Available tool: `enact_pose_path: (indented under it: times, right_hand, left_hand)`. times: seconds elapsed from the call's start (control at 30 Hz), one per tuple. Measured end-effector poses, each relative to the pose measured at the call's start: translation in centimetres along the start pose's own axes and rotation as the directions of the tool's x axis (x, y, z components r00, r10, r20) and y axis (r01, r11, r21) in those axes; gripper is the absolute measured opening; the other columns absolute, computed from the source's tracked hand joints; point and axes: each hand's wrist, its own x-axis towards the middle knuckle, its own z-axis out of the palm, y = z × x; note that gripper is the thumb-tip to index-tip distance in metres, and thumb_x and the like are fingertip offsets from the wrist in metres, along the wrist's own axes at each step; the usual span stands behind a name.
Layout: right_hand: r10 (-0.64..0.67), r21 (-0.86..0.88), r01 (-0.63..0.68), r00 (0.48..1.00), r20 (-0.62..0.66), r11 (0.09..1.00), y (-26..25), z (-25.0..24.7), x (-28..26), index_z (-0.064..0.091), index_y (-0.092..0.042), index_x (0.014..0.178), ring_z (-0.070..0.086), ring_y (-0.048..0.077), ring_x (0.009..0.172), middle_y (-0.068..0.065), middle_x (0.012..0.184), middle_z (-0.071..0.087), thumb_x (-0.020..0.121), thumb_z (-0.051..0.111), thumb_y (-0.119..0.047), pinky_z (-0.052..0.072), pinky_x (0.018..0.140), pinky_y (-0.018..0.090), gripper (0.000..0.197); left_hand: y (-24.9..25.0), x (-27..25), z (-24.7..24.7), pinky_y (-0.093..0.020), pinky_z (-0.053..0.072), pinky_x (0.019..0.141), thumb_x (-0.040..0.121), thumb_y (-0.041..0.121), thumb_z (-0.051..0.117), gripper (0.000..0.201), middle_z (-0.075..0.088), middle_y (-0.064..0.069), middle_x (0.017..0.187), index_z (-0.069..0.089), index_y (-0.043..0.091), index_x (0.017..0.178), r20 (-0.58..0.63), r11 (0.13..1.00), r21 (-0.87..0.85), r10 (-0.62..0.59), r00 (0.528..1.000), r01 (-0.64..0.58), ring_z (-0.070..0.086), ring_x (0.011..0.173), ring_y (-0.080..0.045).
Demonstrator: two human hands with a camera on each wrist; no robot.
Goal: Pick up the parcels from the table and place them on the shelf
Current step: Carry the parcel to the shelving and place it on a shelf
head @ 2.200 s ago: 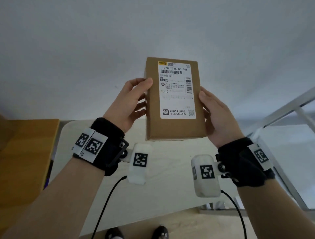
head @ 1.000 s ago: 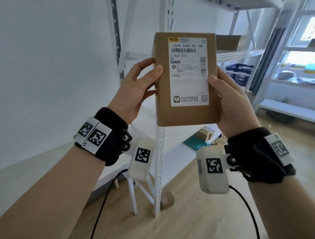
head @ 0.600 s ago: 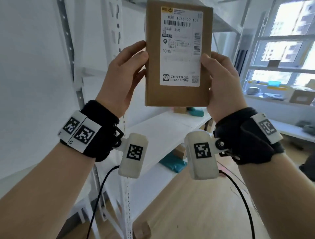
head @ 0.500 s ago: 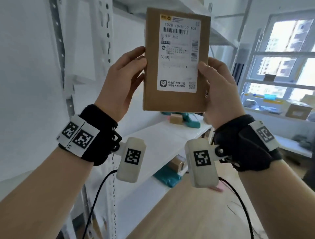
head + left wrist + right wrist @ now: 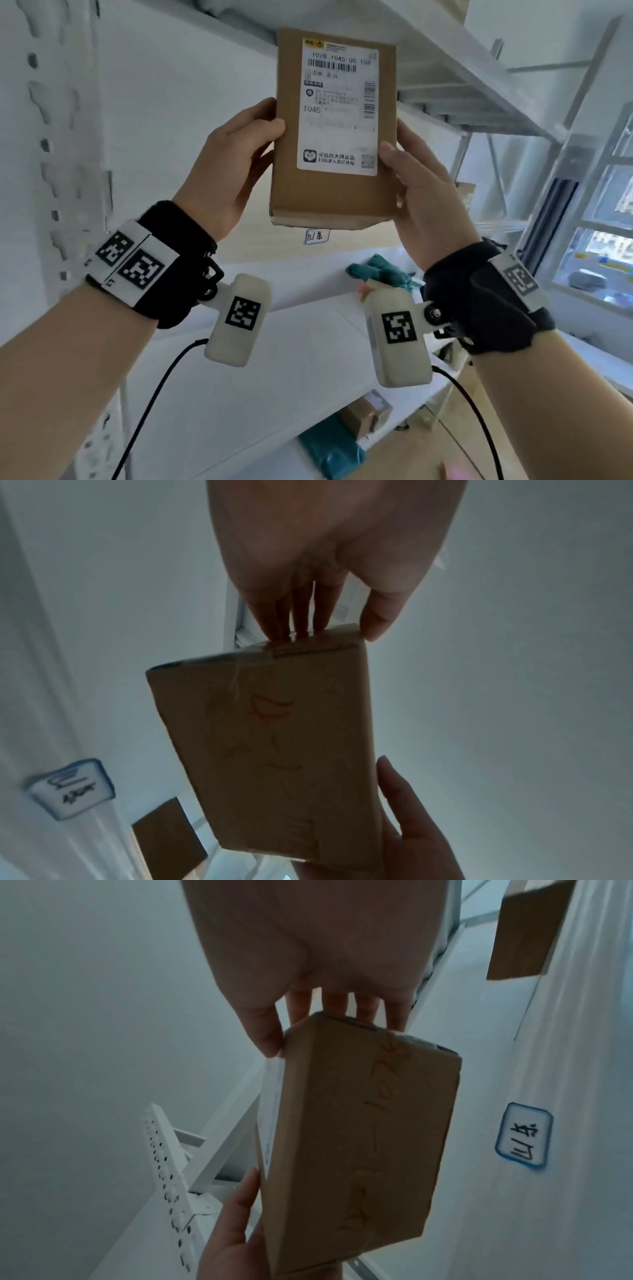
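Note:
A brown cardboard parcel [image 5: 334, 137] with a white shipping label faces me, held upright in the air in front of a white metal shelf unit [image 5: 308, 284]. My left hand [image 5: 236, 171] grips its left edge, thumb on the front and fingers behind. My right hand [image 5: 421, 192] grips the right edge the same way. In the left wrist view the parcel [image 5: 274, 750] shows its bottom face, pinched by the left hand [image 5: 322, 593]. In the right wrist view the parcel [image 5: 356, 1137] carries handwriting and is held by the right hand [image 5: 318, 988].
A handwritten tag [image 5: 318, 235] is stuck on the shelf's back. A teal bag [image 5: 380, 274] lies on the middle shelf. Below lie another teal bag [image 5: 329, 448] and a small box [image 5: 366, 411]. An upper shelf [image 5: 462, 85] runs overhead; windows are at the right.
I have turned from the table toward the shelf unit, carrying the parcel in both hands. The shelf is now closer and the parcel sits in front of the space under the upper shelf.

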Motion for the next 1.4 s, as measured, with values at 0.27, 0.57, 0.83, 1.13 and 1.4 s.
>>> enact_pose_path:
  times: [0.27, 0.57, 0.83, 1.13, 1.4]
  right_hand:
    - [0.065, 0.031, -0.076, 0.959, 0.277, 0.997, 4.1, -5.5, 7.7, 0.052, -0.033, 0.137, 0.061, 0.01, 0.116, -0.01, 0.127, 0.067, 0.096, 0.048, -0.018, 0.053, 0.086, 0.027, 0.044]
    - [0.219, -0.027, -0.228, 0.886, 0.409, 0.973, 7.9, -5.8, 15.1, 0.058, -0.024, 0.13, 0.065, 0.01, 0.087, -0.002, 0.12, 0.069, 0.09, 0.059, -0.016, 0.051, 0.06, 0.017, 0.04]
    - [0.281, -0.121, -0.253, 0.881, 0.381, 0.96, 10.5, -2.6, 17.8, 0.036, -0.026, 0.147, 0.058, 0.014, 0.106, -0.006, 0.136, 0.055, 0.09, 0.058, -0.03, 0.048, 0.09, 0.028, 0.061]
    - [0.453, -0.279, -0.372, 0.825, 0.338, 0.885, 11.6, -1.5, 19.5, 0.053, -0.021, 0.088, 0.048, 0.02, 0.092, -0.001, 0.089, 0.05, 0.095, 0.041, -0.033, 0.043, 0.085, 0.037, 0.018]
    - [0.488, -0.316, -0.403, 0.832, 0.266, 0.859, 11.6, -0.4, 20.0, 0.043, -0.023, 0.071, 0.044, 0.024, 0.097, -0.003, 0.081, 0.043, 0.096, 0.039, -0.03, 0.043, 0.096, 0.046, 0.026]
  left_hand:
    - [-3.8, 3.8, 3.8, -0.016, 0.045, 0.076, 0.092, 0.015, 0.047, 0.032, 0.07, -0.002, 0.118, 0.064, 0.012, 0.119, -0.187, 0.966, 0.26, 0.043, 0.981, 0.007, 0.062, 0.097, -0.01]
    - [-6.5, 8.0, 4.9, -0.026, 0.046, 0.091, 0.093, 0.019, 0.052, 0.031, 0.069, -0.003, 0.12, 0.063, 0.012, 0.12, -0.425, 0.876, 0.424, -0.033, 0.905, 0.231, 0.062, 0.108, -0.018]
    - [-8.2, 10.7, 2.1, -0.027, 0.051, 0.083, 0.088, 0.026, 0.06, 0.039, 0.068, -0.008, 0.119, 0.06, 0.009, 0.123, -0.551, 0.794, 0.434, -0.14, 0.822, 0.426, 0.066, 0.101, -0.021]
    - [-9.0, 12.5, -0.5, -0.026, 0.041, 0.073, 0.093, 0.027, 0.054, 0.038, 0.053, -0.009, 0.105, 0.061, 0.004, 0.122, -0.571, 0.784, 0.33, -0.277, 0.773, 0.525, 0.05, 0.093, -0.021]
    - [-9.7, 13.2, -1.7, -0.026, 0.042, 0.065, 0.092, 0.028, 0.053, 0.02, 0.051, -0.006, 0.095, 0.058, 0.013, 0.105, -0.582, 0.804, 0.278, -0.295, 0.757, 0.527, 0.05, 0.08, -0.019]
